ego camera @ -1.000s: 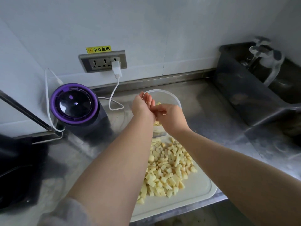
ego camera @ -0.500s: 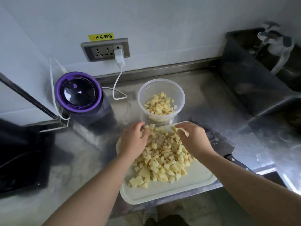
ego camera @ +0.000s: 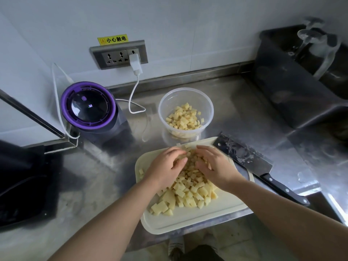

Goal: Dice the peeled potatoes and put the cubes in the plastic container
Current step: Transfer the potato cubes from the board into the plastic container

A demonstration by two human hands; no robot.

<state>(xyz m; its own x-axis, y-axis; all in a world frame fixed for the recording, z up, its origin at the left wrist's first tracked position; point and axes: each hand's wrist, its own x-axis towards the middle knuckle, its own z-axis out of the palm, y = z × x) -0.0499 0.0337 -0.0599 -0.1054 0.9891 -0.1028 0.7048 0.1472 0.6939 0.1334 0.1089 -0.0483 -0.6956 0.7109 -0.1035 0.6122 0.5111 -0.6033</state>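
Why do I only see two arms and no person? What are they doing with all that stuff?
The camera sits on the person's head and looks down, so you see only their arms, as through their eyes. It is the only view. The left hand and the right hand are cupped round a heap of potato cubes on a white cutting board. Behind it stands a clear plastic container with some cubes already inside. A big knife lies to the right, and no hand holds it. Everything rests on a steel counter, near a machine with a purple lid.
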